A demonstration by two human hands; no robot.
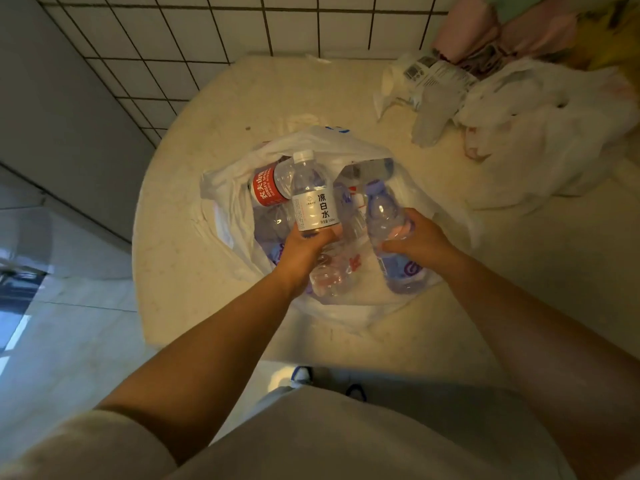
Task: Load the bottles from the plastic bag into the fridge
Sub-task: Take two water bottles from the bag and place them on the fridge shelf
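Note:
A white plastic bag [225, 202] lies open on a round beige table [173, 244], with several water bottles inside. My left hand [306, 249] grips the base of a white-labelled bottle [313, 199] with a white cap, held upright above the bag. My right hand [420, 240] grips a clear bottle with a purple label [382, 211], tilted inside the bag's right half. A red-labelled bottle [268, 187] lies at the bag's back left, and more clear bottles [329, 278] lie under my hands. No fridge is in view.
Crumpled white plastic bags [540, 133] and a labelled wrapper [433, 72] lie at the table's back right. A white tiled wall [207, 36] stands behind the table. A grey wall or panel [52, 116] rises at left. Pale floor tiles [69, 323] and my shoes [303, 375] show below.

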